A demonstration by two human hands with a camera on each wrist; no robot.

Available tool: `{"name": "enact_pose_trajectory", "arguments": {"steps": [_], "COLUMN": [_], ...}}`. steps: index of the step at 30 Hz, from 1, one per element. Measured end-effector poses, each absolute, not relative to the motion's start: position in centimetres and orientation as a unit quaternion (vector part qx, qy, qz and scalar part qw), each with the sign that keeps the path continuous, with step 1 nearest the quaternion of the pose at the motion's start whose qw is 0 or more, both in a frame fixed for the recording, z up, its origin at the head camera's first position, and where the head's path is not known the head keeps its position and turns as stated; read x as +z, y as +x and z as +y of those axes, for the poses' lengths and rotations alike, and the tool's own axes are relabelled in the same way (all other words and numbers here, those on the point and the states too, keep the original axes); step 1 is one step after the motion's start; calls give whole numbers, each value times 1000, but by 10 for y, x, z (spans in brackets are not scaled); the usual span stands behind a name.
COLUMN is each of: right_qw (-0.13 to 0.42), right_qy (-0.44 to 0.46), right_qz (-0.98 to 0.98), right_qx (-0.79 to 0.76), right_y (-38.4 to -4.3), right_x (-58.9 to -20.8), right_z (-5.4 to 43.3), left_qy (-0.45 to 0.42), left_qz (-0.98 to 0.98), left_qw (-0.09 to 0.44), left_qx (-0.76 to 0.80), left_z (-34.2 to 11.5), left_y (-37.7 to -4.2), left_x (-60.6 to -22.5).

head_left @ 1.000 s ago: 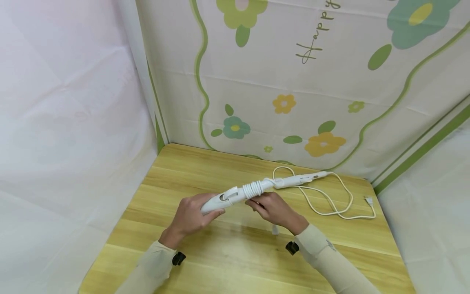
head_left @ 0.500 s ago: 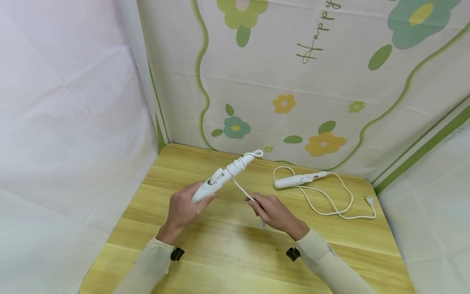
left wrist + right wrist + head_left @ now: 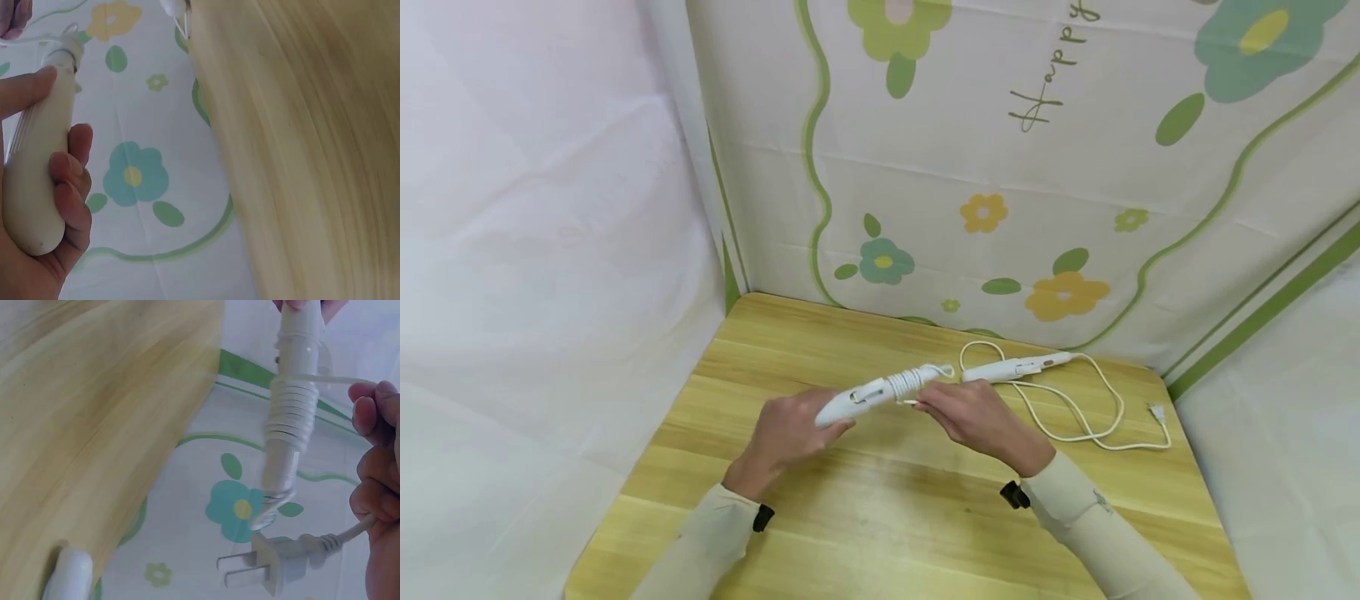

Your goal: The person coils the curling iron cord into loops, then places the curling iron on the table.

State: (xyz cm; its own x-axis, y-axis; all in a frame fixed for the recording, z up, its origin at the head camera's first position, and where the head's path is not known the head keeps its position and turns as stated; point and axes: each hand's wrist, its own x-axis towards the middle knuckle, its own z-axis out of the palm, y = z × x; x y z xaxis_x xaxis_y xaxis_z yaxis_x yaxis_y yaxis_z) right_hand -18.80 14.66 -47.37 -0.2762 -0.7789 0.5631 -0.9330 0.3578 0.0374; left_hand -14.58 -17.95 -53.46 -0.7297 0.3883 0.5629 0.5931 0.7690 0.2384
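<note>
My left hand (image 3: 786,437) grips the wide end of a white hair iron (image 3: 850,404), held above the table and pointing right. In the left wrist view the fingers curl round its smooth body (image 3: 40,175). White power cord (image 3: 287,415) is coiled several times around the iron's narrower part. My right hand (image 3: 985,417) is close to that coil and pinches a length of the cord between thumb and forefinger. From the curled lower fingers, in the right wrist view, the cord's two-prong plug (image 3: 281,562) sticks out.
A second white hair iron (image 3: 1000,369) lies at the back right of the wooden table (image 3: 880,533). Its loose cord (image 3: 1082,437) loops to the right, ending in a plug (image 3: 1156,412) near the right edge. Printed cloth walls (image 3: 925,183) stand behind and beside the table.
The held iron's far end swung up and away, then back down to the right. My right hand drew the cord out towards me, then moved up right, close beside the coil.
</note>
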Motion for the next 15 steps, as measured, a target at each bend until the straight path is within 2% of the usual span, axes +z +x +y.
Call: {"name": "enact_pose_trajectory", "arguments": {"steps": [9, 15], "right_qw": [210, 135], "right_qy": [557, 547], "right_qz": [-790, -812], "right_qx": [146, 152], "right_y": [-199, -203], "right_x": [-470, -475], "right_z": [153, 159], "left_qy": [-365, -414], "left_qz": [-888, -862], "left_qw": [181, 174], "left_qx": [-212, -237], "left_z": [-170, -175], "left_y": [-138, -137], "left_x": [-539, -541]}}
